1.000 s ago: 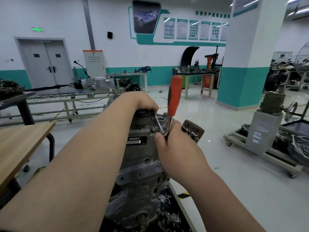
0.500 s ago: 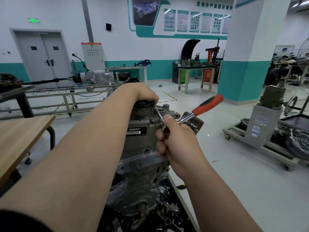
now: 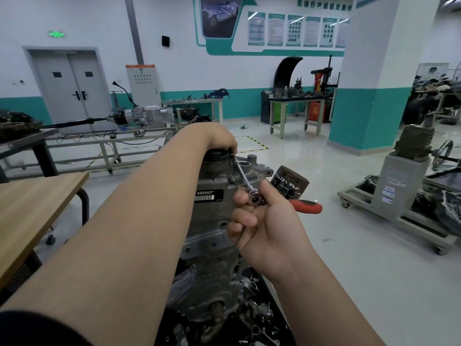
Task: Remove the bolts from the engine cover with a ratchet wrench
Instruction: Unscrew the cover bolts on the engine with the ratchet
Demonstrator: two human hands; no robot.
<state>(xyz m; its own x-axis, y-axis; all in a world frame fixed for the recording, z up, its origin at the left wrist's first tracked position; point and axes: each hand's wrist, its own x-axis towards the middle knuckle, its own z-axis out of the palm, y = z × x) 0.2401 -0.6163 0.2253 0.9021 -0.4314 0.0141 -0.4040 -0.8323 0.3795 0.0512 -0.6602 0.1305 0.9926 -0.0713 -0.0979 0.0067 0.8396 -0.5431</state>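
Right hand grips ratchet wrench (red handle, chrome extension); left hand pinches tip.

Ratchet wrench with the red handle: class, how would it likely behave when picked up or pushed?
Probably stiff: the ratchet wrench and its extension bar look like solid metal. Likely heavy for its size, weighted toward its metal end. The red handle looks rubbery, so probably not slippery.
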